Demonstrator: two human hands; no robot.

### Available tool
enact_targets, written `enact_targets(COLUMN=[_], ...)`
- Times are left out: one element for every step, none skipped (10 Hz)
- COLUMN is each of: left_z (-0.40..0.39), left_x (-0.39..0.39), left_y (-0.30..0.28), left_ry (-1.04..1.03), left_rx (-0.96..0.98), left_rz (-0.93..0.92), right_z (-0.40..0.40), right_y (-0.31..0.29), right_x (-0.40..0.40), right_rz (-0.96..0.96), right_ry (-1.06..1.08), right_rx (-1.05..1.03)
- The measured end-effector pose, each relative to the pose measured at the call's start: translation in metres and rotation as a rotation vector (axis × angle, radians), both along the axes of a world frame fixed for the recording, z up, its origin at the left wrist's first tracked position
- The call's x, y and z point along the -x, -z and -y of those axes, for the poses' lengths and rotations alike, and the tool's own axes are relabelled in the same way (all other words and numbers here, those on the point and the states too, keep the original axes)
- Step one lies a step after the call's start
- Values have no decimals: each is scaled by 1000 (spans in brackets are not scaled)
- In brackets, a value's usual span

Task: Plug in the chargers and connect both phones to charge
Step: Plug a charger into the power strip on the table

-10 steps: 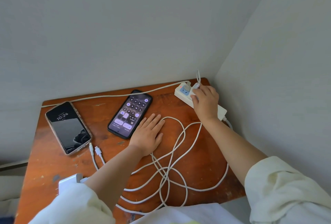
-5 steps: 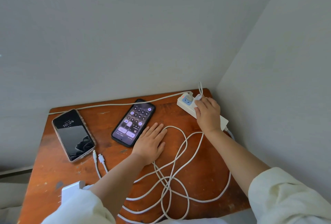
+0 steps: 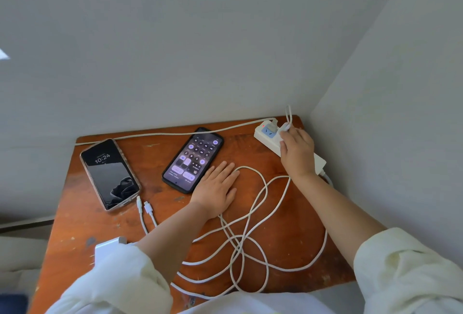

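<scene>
On the wooden table (image 3: pixel 288 216) lie two phones: one with a lit lock screen (image 3: pixel 109 173) at the left, one showing a control panel (image 3: pixel 192 159) in the middle. A white power strip (image 3: pixel 269 138) sits at the far right corner. My right hand (image 3: pixel 297 153) grips a white charger plug (image 3: pixel 284 128) on the strip, its cable looping upward. My left hand (image 3: pixel 216 188) rests flat on the table beside the middle phone. Two loose cable ends (image 3: pixel 145 207) lie just below the left phone. A second white charger (image 3: pixel 110 247) sits near my left sleeve.
Tangled white cables (image 3: pixel 240 243) spread over the table's middle and front. The strip's own cord (image 3: pixel 160 134) runs along the back edge to the left. Grey walls close in behind and to the right.
The view has shifted slightly. My right hand stays at the power strip with the plug; my left hand remains flat on the table.
</scene>
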State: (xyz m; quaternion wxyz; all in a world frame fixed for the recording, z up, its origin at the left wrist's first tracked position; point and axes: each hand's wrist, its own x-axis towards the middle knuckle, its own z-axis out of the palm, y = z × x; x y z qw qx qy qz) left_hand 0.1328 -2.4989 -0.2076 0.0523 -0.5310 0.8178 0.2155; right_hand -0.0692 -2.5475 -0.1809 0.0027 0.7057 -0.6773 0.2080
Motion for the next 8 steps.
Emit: enact_targets(left_z=[0,0,0,-1,0,1,1,1], left_x=[0,-2,-3,-4,-3,-4,-3,-3], left_y=[0,-1,-2,-1,-1,-1,-1,-2], left_ry=[1,5,15,17,16,19,19,19], left_rx=[-9,-13,-18,-16,-15,-12,-14,-10], left_rz=[-1,2,3,3,4,2,2,-1], right_z=[-1,3,0,-6,-5,-3,-2,-3], right_y=[2,-2,-4,-4,-8,-12,-17,-19], right_x=[2,7,0,-4,1,1,2,3], right_rz=[-32,59,60,16,20,75,71,48], right_ry=[-23,-3,14,-10,-9,28,14,8], right_rx=[-1,-15,-42,-62,-96,-141,-150,-173])
